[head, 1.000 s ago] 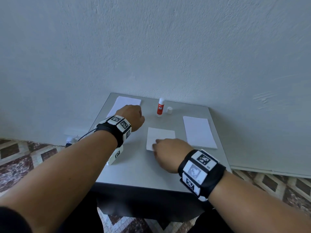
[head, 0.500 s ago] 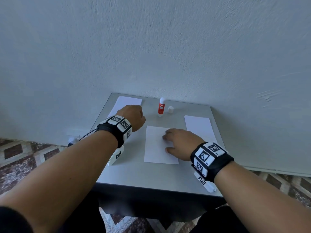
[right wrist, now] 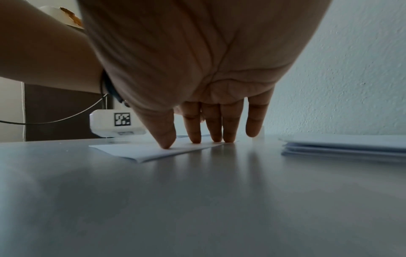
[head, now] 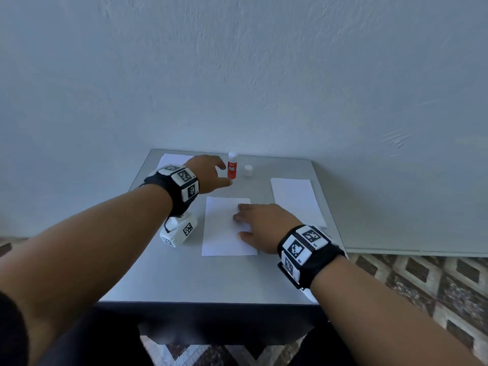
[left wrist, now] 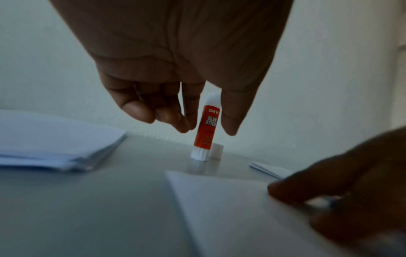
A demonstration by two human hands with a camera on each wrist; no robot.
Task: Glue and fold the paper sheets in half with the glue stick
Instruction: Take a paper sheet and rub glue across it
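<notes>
A red and white glue stick (head: pixel 232 169) stands upright and uncapped near the table's back edge, with its white cap (head: pixel 248 170) just to its right. My left hand (head: pixel 224 175) is right beside it, thumb and fingers spread on either side and holding nothing; in the left wrist view the glue stick (left wrist: pixel 206 128) shows in the gap between them. A white sheet (head: pixel 221 233) lies flat in the middle of the table. My right hand (head: pixel 240 224) presses on the sheet (right wrist: pixel 136 151) with straight fingers (right wrist: pixel 216 135).
One stack of white paper (head: pixel 171 159) lies at the back left, another stack (head: pixel 295 199) at the right. The grey table (head: pixel 184 278) stands against a pale wall. A white tagged box (head: pixel 179 231) hangs under my left wrist. Patterned floor surrounds the table.
My left hand has gone from a loose fist to spread fingers and moved right, up to the glue stick. The middle sheet now shows at full length, with my right hand flat on it.
</notes>
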